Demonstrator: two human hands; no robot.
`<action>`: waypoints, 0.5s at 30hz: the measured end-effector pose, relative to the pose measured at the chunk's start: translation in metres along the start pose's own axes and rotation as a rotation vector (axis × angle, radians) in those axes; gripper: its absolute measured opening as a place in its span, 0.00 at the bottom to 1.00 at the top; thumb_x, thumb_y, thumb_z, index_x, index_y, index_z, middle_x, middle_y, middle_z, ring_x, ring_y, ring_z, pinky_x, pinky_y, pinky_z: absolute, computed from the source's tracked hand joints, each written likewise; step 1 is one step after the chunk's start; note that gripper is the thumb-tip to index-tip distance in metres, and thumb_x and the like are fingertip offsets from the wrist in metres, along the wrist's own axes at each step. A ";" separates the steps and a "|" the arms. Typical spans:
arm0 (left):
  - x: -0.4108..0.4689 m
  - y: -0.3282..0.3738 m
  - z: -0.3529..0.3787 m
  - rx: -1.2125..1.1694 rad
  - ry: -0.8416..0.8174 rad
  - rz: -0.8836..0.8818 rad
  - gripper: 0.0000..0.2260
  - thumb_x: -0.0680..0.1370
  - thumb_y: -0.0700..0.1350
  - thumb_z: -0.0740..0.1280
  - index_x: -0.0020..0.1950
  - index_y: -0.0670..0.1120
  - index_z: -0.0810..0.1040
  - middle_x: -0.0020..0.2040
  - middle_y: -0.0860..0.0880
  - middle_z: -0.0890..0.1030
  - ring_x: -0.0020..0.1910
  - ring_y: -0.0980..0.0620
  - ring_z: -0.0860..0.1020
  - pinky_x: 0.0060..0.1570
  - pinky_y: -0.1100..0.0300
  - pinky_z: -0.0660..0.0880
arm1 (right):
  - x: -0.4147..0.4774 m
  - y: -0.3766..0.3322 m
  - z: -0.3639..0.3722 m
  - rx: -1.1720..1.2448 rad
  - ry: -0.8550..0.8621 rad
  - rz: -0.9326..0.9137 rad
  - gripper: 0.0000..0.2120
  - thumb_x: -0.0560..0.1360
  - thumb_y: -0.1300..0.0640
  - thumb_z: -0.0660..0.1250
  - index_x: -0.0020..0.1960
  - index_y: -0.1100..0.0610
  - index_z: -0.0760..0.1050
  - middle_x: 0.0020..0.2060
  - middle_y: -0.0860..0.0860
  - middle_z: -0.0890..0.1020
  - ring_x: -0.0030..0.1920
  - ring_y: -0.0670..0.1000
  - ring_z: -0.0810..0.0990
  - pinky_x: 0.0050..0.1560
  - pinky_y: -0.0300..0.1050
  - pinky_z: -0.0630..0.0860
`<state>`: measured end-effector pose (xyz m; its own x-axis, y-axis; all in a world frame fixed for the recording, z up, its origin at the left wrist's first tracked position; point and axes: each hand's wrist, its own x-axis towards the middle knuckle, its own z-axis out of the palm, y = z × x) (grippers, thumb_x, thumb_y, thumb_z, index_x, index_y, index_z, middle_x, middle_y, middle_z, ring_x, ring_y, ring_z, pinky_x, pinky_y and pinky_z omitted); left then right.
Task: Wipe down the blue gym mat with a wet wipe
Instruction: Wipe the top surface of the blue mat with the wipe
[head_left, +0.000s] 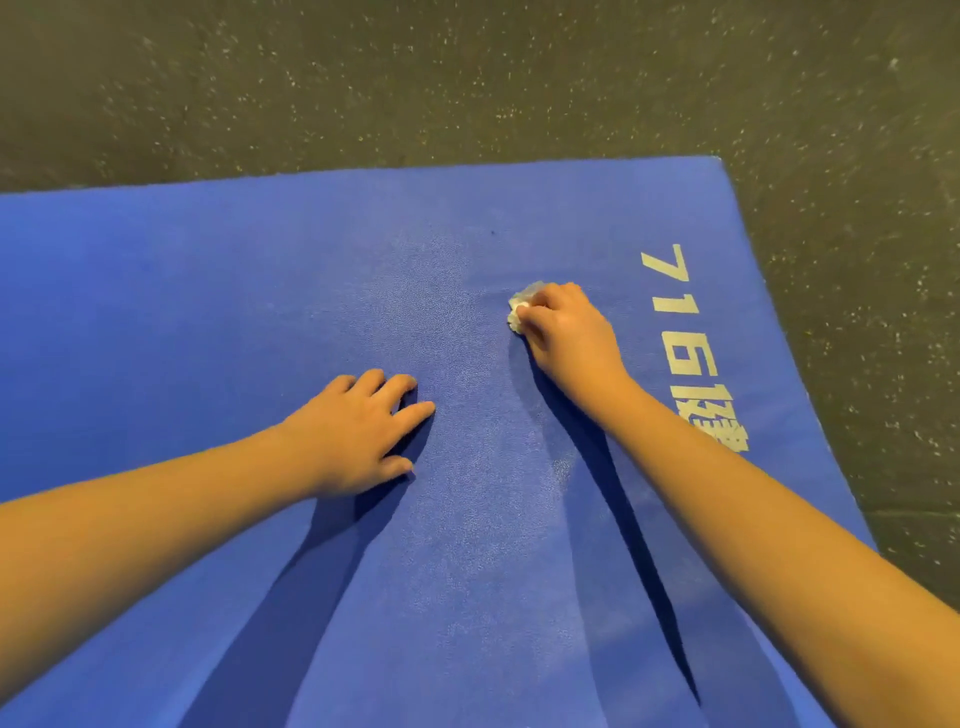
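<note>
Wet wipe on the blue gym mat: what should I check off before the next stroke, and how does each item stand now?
1. Grip: right hand holds the bunched wet wipe, ok.
2. Contact: wet wipe touches the blue gym mat, ok.
3. Brace: left hand rests on the mat, holding nothing, ok.
4. Mat flat on the speckled floor: ok where visible.
5. Wipe moisture: cannot tell.
6. Wiped over the white lettering: cannot tell.

The floor (467, 78) was dark grey-brown rubber, flecked all over with small pale specks. It filled the far part of the view and ran down the right side, where a faint dark seam (914, 512) crossed it. The light was warm and rather dim.
</note>
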<state>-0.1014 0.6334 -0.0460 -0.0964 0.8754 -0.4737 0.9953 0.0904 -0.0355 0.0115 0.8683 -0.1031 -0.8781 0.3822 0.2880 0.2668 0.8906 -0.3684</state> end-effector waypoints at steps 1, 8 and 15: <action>0.004 -0.004 -0.007 0.008 -0.055 -0.017 0.29 0.80 0.62 0.54 0.78 0.50 0.54 0.75 0.47 0.58 0.70 0.46 0.64 0.65 0.53 0.66 | 0.007 0.001 0.003 0.016 0.070 0.136 0.06 0.73 0.61 0.69 0.37 0.61 0.79 0.42 0.56 0.80 0.42 0.61 0.77 0.32 0.44 0.73; 0.047 -0.028 -0.021 -0.048 0.043 -0.120 0.30 0.81 0.59 0.55 0.78 0.45 0.54 0.77 0.46 0.54 0.75 0.46 0.56 0.70 0.49 0.57 | 0.001 0.000 0.009 0.015 -0.013 -0.133 0.04 0.69 0.65 0.72 0.39 0.62 0.77 0.38 0.57 0.78 0.35 0.59 0.74 0.26 0.43 0.68; 0.123 0.007 0.001 -0.392 0.327 -0.573 0.28 0.81 0.57 0.48 0.78 0.43 0.57 0.79 0.44 0.55 0.77 0.43 0.51 0.73 0.41 0.46 | 0.050 0.032 0.013 -0.021 0.096 0.269 0.06 0.74 0.62 0.64 0.41 0.64 0.78 0.42 0.60 0.79 0.38 0.62 0.74 0.32 0.49 0.72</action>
<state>-0.1061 0.7409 -0.1053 -0.6552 0.7316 -0.1884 0.7178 0.6807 0.1465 -0.0286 0.9129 -0.1118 -0.7332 0.6260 0.2654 0.4942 0.7587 -0.4244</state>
